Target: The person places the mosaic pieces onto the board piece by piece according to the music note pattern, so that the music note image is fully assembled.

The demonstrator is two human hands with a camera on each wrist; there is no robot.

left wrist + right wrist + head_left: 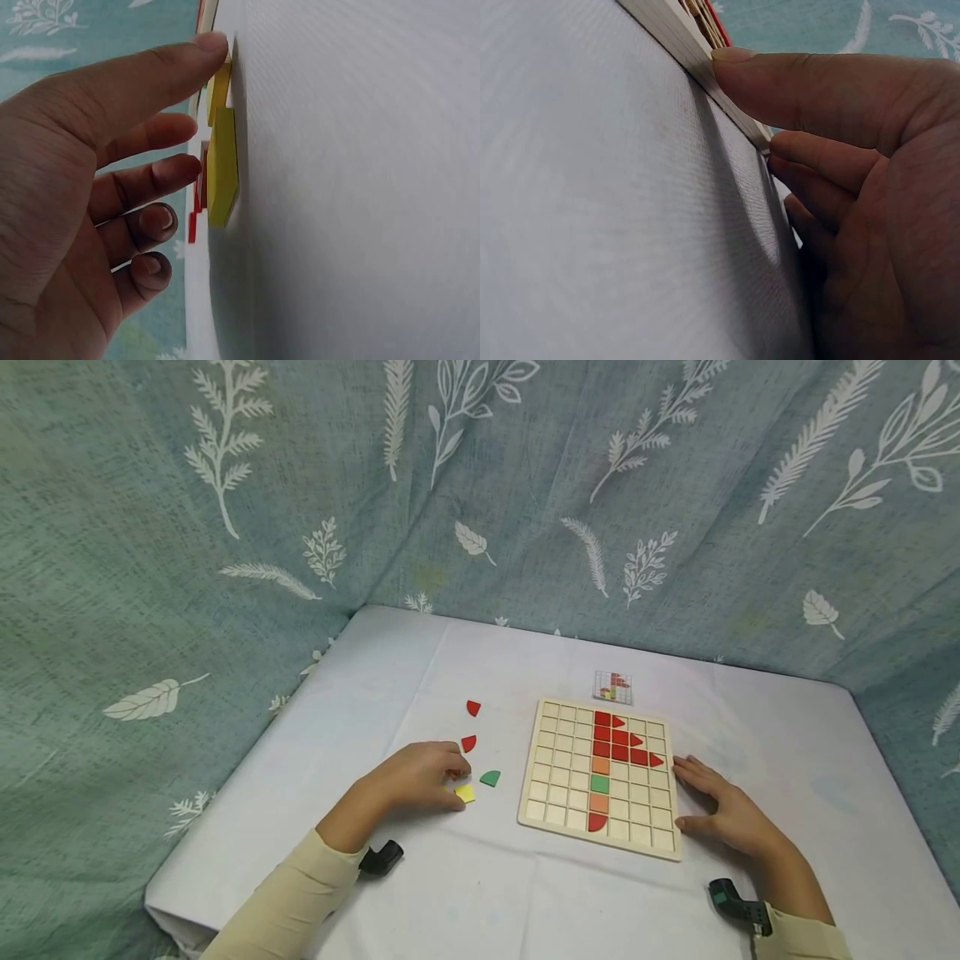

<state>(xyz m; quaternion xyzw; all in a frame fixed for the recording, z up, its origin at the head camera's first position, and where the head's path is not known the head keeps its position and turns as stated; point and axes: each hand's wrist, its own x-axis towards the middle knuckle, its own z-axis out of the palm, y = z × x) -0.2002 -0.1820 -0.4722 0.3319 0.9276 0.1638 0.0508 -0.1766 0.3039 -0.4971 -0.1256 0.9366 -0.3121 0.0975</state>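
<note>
My left hand (416,777) hovers low over a few loose pieces left of the board, thumb and fingers parted. Beside its thumb lies a yellow square piece (465,792). In the left wrist view the thumb tip is right at one yellow piece (219,94), with a pointed yellow piece (223,169) close by; part of an orange piece (204,180) shows behind. My right hand (723,810) rests against the right edge of the wooden grid board (555,777), thumb and fingertips at its rim. Red, orange and green pieces fill some of the board's cells.
Two red quarter-round pieces (473,707) and a green quarter-round piece (491,778) lie between the left hand and the board. A small pattern card (613,688) lies behind the board. A leaf-print curtain (510,527) hangs behind the white-covered table (450,893).
</note>
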